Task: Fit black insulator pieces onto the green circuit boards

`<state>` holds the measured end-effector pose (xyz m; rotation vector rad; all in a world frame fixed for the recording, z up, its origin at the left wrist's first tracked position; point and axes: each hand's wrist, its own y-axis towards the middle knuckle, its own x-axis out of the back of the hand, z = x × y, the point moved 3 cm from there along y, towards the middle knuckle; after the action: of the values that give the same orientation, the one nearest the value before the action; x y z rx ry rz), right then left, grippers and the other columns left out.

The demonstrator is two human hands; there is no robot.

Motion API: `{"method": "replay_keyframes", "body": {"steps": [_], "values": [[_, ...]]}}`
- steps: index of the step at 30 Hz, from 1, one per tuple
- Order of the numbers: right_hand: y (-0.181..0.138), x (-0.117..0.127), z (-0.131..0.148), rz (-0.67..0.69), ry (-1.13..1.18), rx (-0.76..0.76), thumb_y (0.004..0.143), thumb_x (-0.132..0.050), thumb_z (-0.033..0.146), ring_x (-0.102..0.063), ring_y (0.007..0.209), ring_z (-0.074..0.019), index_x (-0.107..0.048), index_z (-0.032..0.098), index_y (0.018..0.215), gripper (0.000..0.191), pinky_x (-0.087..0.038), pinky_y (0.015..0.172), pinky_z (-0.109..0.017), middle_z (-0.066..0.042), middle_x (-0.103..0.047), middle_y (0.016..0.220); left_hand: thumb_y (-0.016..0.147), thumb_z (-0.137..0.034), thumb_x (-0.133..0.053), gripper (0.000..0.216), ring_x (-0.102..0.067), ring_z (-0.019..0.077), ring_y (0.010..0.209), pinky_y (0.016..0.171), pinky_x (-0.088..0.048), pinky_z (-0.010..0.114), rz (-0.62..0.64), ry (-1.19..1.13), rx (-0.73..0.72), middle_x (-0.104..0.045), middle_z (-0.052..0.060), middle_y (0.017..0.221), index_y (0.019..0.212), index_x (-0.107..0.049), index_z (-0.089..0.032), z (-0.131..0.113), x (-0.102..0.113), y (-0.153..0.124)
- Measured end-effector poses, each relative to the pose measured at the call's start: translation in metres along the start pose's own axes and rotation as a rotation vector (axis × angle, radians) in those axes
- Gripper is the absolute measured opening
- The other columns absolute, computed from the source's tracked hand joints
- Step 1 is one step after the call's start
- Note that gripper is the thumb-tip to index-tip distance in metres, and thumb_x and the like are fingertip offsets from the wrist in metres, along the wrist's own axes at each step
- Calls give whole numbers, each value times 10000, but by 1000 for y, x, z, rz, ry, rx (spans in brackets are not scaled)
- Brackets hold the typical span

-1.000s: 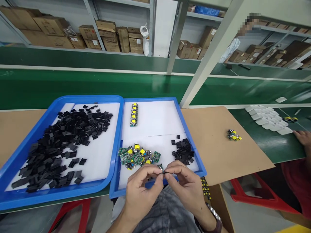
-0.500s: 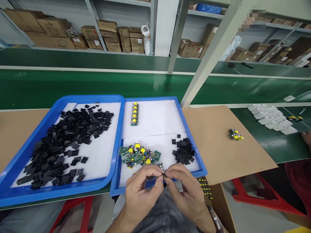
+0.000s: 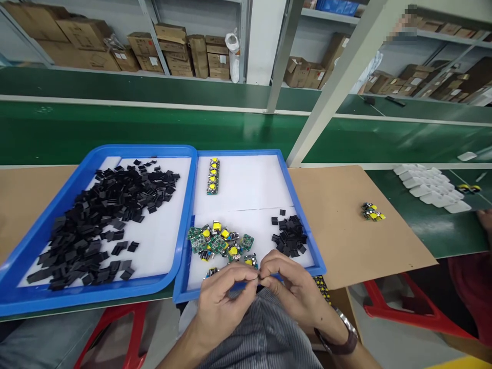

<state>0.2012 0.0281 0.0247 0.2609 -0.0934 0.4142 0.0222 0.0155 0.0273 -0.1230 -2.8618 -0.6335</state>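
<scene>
My left hand point(image 3: 230, 294) and my right hand point(image 3: 290, 287) meet fingertip to fingertip over the near edge of the right blue tray point(image 3: 283, 179). Both are closed in a pinch around something small and dark, mostly hidden by the fingers. Just beyond them lies a loose heap of green circuit boards point(image 3: 218, 243) with yellow-topped parts. To the right of the heap is a small pile of black pieces point(image 3: 291, 237), flat and squarish. A neat row of circuit boards with yellow parts point(image 3: 212, 176) stands at the tray's back left.
The left blue tray point(image 3: 183, 205) carries a big spread of black pieces point(image 3: 115, 205). On the brown cardboard point(image 3: 330, 215) sit a few boards point(image 3: 372, 211). White small trays point(image 3: 430, 187) stand farther right. A slanted post point(image 3: 334, 82) rises behind the trays. Red stools point(image 3: 407, 307) are below.
My right hand has turned slightly, with its wrist swung to the right. Both hands stay pinched together. The view has shifted slightly, and more boards show near my fingers.
</scene>
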Motion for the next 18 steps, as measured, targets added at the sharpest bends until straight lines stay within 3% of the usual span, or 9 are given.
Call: {"method": "replay_keyframes", "body": {"steps": [11,18], "values": [[0,-5,-7,-47,427,-115,978,-713,180,-672,680,-120,-755,232,1007,73,-575,638,-250,-13,-660,895,864,0,-704,236,-756,148,766,720,-627,233,16,-104,61,-778,5,838,941,-707,-224,-1,0,0],[-4,-1,3,-142,102,-13,933,-709,84,-709,840,-178,-806,218,1055,206,-584,771,-309,-64,-751,910,890,-20,-682,290,-742,144,842,766,-628,238,39,-32,68,-771,11,927,1071,-726,-243,1,5,-3]]}}
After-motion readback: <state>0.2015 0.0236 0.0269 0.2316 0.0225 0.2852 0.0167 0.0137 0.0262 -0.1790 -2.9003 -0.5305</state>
